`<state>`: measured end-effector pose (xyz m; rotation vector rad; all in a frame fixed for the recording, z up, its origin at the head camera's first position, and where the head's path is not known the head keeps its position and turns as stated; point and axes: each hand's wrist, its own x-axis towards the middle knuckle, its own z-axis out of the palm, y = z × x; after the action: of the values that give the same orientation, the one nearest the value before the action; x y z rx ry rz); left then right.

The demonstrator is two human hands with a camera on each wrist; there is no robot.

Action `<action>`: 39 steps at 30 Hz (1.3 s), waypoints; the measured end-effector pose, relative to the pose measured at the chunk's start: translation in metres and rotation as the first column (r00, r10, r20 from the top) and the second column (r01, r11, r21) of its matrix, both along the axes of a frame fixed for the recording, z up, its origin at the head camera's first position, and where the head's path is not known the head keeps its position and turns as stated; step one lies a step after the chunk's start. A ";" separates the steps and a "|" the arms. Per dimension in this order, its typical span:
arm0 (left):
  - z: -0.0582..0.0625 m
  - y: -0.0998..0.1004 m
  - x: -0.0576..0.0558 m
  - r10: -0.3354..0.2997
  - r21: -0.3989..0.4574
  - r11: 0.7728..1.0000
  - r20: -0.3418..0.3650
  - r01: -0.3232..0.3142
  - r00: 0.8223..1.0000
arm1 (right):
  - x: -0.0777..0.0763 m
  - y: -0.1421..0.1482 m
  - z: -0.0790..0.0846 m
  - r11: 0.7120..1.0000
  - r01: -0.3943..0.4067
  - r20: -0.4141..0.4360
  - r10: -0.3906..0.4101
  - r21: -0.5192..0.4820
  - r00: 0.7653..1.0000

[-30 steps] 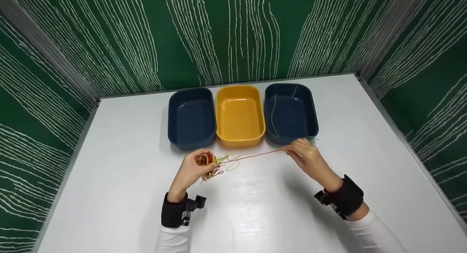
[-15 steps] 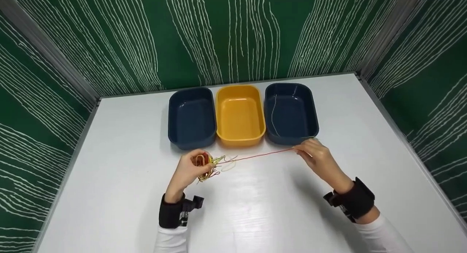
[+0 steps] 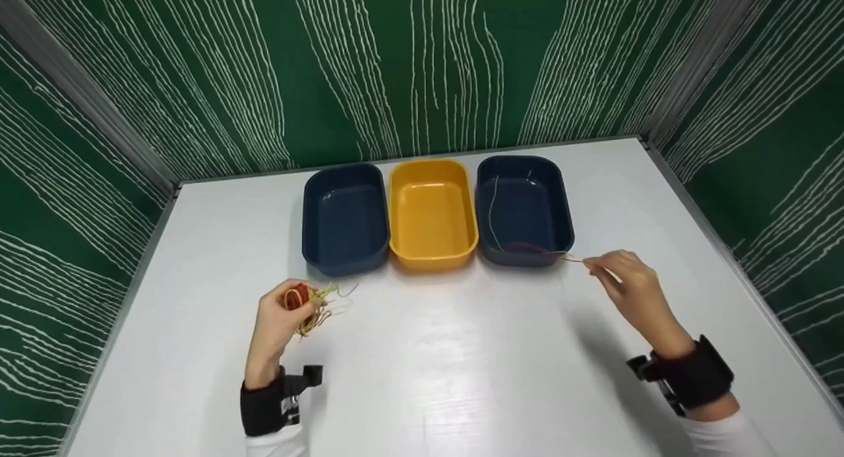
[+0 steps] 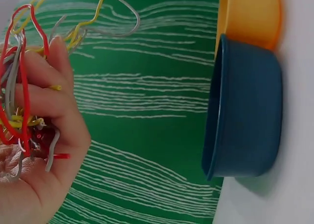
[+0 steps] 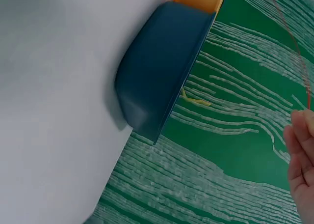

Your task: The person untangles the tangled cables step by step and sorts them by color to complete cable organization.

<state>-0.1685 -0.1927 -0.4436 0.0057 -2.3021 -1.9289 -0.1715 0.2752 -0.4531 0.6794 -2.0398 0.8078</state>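
Note:
In the head view my left hand (image 3: 275, 318) grips a tangled bundle of wires (image 3: 297, 297) at the left front of the table. The left wrist view shows red, yellow and grey wires (image 4: 24, 81) looped through the curled fingers, with loose ends sticking out. My right hand (image 3: 630, 289) pinches one end of a single red wire (image 3: 572, 260) between thumb and fingertips, right of the right blue bin (image 3: 534, 213). The wire trails left across that bin's front edge. Within the bin lies a thin pale yellow wire (image 3: 492, 210), its end (image 5: 198, 101) poking over the rim.
A yellow bin (image 3: 432, 219) stands in the middle of the row, with another blue bin (image 3: 346, 223) at its left. All sit along the back of the white table (image 3: 428, 351). Green walls (image 3: 448, 68) with white drip lines enclose the back and sides.
The red wire, stretched between both hands earlier, has come free of the bundle. My right hand has moved right with it, while my left hand has moved left with the bundle.

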 end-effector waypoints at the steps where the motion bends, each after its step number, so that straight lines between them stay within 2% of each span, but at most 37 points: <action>1: 0.001 -0.002 0.001 0.004 -0.020 1.000 0.007 -0.004 1.000 | 0.000 0.000 0.001 1.000 -0.006 0.012 0.006 0.012 1.000; 4: 0.001 -0.001 -0.001 -0.047 -0.033 0.998 0.025 0.047 0.999 | -0.003 -0.006 0.003 0.999 -0.035 0.038 0.034 0.030 0.999; 6: 0.001 0.002 -0.003 -0.058 -0.034 0.998 0.035 0.059 0.998 | -0.005 -0.009 0.003 0.999 -0.042 0.031 0.041 0.027 0.999; 12: -0.002 0.008 -0.003 -0.040 -0.048 0.998 0.068 0.043 0.997 | -0.007 -0.016 0.004 0.999 -0.036 0.021 0.036 0.009 0.999; 24: -0.006 0.014 -0.006 -0.046 -0.069 0.996 0.062 0.050 0.997 | -0.012 -0.031 0.009 0.998 -0.034 0.001 0.034 -0.044 0.999; 39: -0.011 0.018 -0.004 -0.060 -0.071 0.995 0.066 0.065 0.996 | -0.028 -0.050 0.011 0.992 0.070 0.001 -0.070 -0.102 0.998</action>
<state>-0.1724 -0.1743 -0.4544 -0.0123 -2.4411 -1.8991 -0.2000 0.2250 -0.4426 0.5484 -1.9941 0.8628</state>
